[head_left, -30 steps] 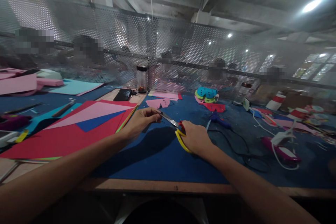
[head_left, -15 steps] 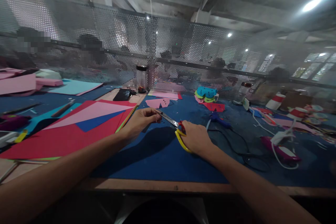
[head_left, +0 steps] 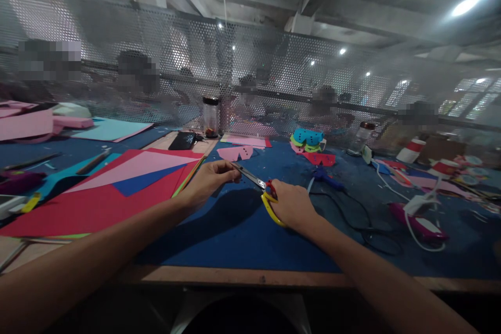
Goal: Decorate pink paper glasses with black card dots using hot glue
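My right hand (head_left: 293, 204) is wrapped round the yellow and red handles of a pair of scissors (head_left: 256, 181), whose blades point up and left. The blade tips reach the fingertips of my left hand (head_left: 209, 178), which is closed in a pinch; what it holds is too small to make out. Just beyond the blades lies a pink paper cutout (head_left: 235, 153) with small holes. Sheets of red paper (head_left: 129, 206), with pink and blue pieces on top, lie beside my left forearm.
A jar (head_left: 211, 117) and a black phone (head_left: 182, 141) stand or lie behind. Blue cutouts (head_left: 308, 136), a red cutout (head_left: 321, 158), a blue glue gun (head_left: 327, 179) with its cable and a magenta tool (head_left: 418, 223) are to the right. A mesh partition (head_left: 266, 68) crosses behind.
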`<state>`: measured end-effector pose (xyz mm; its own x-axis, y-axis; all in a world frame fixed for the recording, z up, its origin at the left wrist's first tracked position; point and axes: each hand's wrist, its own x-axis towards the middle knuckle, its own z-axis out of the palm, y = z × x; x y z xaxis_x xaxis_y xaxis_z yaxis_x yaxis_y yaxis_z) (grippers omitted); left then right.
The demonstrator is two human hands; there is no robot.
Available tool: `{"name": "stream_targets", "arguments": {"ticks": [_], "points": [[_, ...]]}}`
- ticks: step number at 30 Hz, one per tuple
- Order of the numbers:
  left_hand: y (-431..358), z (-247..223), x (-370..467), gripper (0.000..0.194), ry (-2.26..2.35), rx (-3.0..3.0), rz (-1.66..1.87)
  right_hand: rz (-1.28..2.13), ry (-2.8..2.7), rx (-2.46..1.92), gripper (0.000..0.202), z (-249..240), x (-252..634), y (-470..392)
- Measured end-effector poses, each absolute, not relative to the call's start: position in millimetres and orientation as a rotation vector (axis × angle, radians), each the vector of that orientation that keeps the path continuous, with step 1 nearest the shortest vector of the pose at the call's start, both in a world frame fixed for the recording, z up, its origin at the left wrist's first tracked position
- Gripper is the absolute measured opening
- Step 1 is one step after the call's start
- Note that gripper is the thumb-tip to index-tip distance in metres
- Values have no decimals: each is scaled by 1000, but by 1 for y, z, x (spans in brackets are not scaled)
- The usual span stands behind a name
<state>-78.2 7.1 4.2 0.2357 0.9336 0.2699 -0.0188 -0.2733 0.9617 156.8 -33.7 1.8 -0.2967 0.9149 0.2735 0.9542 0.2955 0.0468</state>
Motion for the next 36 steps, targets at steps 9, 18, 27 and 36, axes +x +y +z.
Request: {"name": "stream_targets", "arguments": {"ticks": [9, 18, 27, 36], "points": [[8, 2, -78, 15, 908, 1509, 1218, -276, -2360, -1735, 23, 3, 157, -34], [7, 3, -78, 15, 930, 1528, 1223, -266, -2365, -1759, 23, 5, 156, -35], [5, 5, -76, 15, 944, 1511, 1216, -282, -2367, -1762, 24, 3, 157, -34], [5, 6, -77, 15, 949, 1521, 1212, -298, -2384, -1774, 25, 4, 157, -34]]}}
